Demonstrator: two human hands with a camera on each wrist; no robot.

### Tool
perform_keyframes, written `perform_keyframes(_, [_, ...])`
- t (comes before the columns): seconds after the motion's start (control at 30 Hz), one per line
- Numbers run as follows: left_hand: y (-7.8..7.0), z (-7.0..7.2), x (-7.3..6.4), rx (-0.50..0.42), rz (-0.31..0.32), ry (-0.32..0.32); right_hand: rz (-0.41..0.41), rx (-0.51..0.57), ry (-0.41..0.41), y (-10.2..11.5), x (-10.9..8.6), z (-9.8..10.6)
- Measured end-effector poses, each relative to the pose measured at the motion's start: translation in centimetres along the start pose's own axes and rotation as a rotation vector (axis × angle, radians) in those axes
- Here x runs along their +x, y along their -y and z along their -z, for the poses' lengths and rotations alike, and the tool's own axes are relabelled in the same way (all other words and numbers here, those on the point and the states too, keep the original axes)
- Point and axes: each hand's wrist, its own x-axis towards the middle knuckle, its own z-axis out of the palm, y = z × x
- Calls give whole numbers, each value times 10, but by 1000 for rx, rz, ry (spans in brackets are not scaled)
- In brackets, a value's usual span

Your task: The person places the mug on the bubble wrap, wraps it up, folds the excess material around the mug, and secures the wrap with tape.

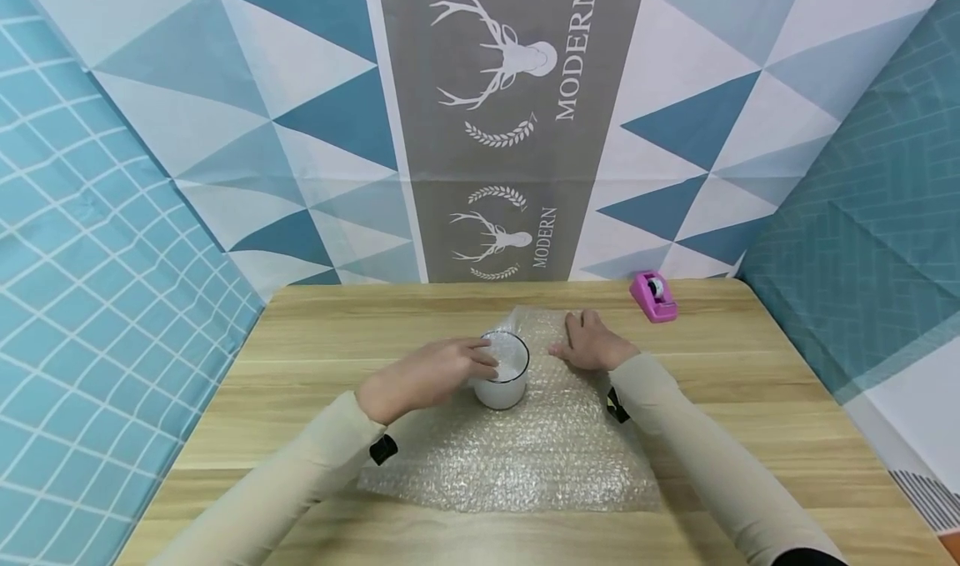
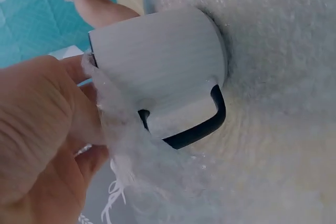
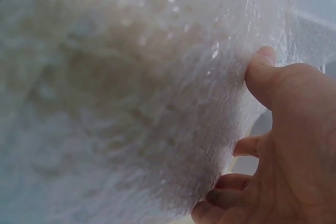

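A white mug [image 1: 498,395] with a dark rim stands upright on a sheet of clear bubble wrap [image 1: 525,458]. Its black-and-white handle [image 2: 197,132] shows in the left wrist view. My left hand [image 1: 431,374] reaches over the rim from the left, its fingers at the mug's mouth. Part of the wrap is drawn up over the rim there, against those fingers. On the far right part of the sheet rests my right hand [image 1: 596,345], fingers spread. Seen in the right wrist view, its thumb [image 3: 262,69] and fingertips touch the wrap.
A pink tape dispenser [image 1: 655,297] sits at the back right of the wooden table [image 1: 300,366]. Patterned cloth [image 1: 495,132] hangs behind the table, with blue cloth [image 1: 90,299] at the left.
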Motion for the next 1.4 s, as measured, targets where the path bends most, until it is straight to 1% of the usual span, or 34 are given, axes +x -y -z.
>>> perform_keyframes(0.07, [0,-1,-1,33,-13,-2,-1,-2,0,1,0,-1])
perform_keyframes(0.13, [-1,-1,-2,44,7,15,0,-6,1,1,0,-1])
perform_keyframes(0.2, [-2,-1,-2,65,36,47,0,-8,1,2,0,0])
perform_keyframes(0.3, [-4,-2,0,142,63,78,-2,-9,4,2,0,0])
perform_keyframes(0.37, [-7,-3,2,224,61,58,-3,-8,4,1,0,1])
perform_keyframes(0.5, [-11,-7,7,378,43,-24,10,-6,-6,-1,0,0])
perform_keyframes(0.57, [-13,-9,7,420,44,-54,18,-2,-14,-2,0,0])
perform_keyframes(0.63, [-14,-11,7,449,49,-68,19,8,-25,-3,-1,0])
perform_keyframes(0.77, [-15,-15,6,465,50,-76,12,35,-47,-7,-3,-1])
perform_keyframes(0.9, [-17,-17,6,431,63,-61,9,57,-39,-10,-3,-4])
perform_keyframes(1.0, [-17,-16,6,404,82,-39,17,61,-35,-11,-2,-2])
perform_keyframes(1.07, [-17,-15,7,397,89,-36,25,70,-42,-12,-3,-2])
perform_keyframes(1.23, [-17,-16,10,411,97,-34,79,60,-101,-13,-9,-2])
perform_keyframes(1.4, [-19,-14,12,417,109,0,156,17,-157,-13,-24,-3])
